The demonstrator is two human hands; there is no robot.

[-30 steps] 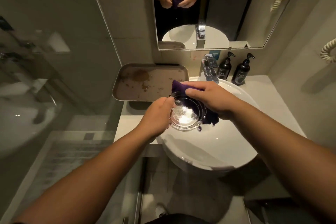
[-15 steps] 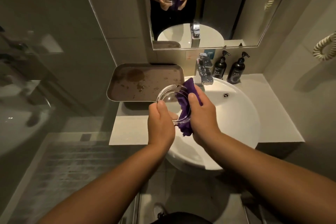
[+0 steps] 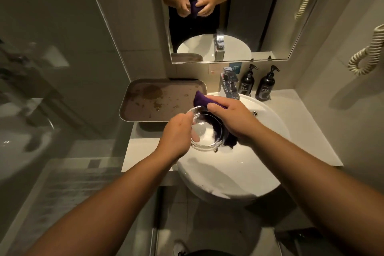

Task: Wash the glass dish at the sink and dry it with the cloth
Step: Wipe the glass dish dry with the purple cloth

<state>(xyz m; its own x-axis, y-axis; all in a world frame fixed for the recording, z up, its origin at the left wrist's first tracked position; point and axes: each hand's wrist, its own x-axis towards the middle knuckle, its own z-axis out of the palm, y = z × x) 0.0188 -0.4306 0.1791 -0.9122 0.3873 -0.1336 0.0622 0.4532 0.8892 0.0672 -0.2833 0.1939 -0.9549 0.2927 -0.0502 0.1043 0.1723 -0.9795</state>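
Note:
A round clear glass dish [image 3: 204, 131] is held over the left rim of the white sink [image 3: 245, 168], its opening facing up towards me. My left hand [image 3: 176, 137] grips its near left edge, thumb over the rim. My right hand [image 3: 232, 118] holds a purple cloth [image 3: 200, 98] against the dish's far right side; the cloth wraps under the dish and a dark fold [image 3: 230, 141] hangs out below my palm.
A stained brown tray [image 3: 158, 100] sits on the counter left of the sink. A chrome tap [image 3: 228, 83] and two dark pump bottles [image 3: 247, 80] stand behind the basin. A mirror [image 3: 228, 12] hangs above. A glass partition is on the left.
The dish, tilted on edge half a second ago, now lies with its opening upward again. My right hand has swung back over its far side with the cloth.

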